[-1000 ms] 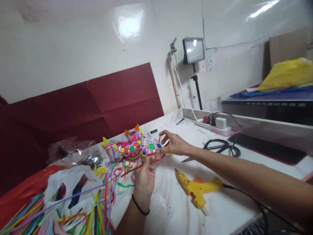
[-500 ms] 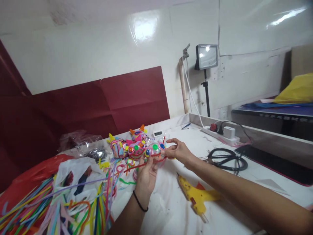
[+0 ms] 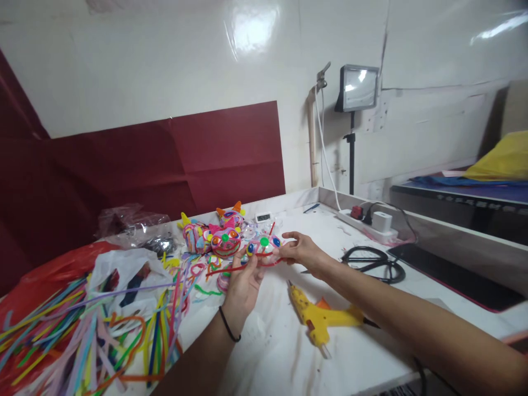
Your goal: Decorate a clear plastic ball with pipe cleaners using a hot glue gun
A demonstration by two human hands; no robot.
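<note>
My left hand (image 3: 242,287), with a black band at the wrist, holds up a small colourful craft piece (image 3: 264,246) with green, blue and yellow dots and a red pipe cleaner (image 3: 237,268) running through it. My right hand (image 3: 303,252) reaches in from the right and pinches the craft piece's right end. Just behind sit finished pink cat-like figures (image 3: 225,241) with orange and yellow ears.
A yellow glue gun (image 3: 317,316) lies on the white table (image 3: 280,352) under my right arm. Loose pipe cleaners (image 3: 82,341) and plastic bags fill the left. Black scissors (image 3: 371,258), a power strip (image 3: 371,223), a small clock (image 3: 263,218) and a lamp stand (image 3: 351,154) stand behind.
The view shifted slightly. My right hand closed its fingers onto the right end of the craft piece, where it hovered with fingers spread before. My left hand kept holding the piece.
</note>
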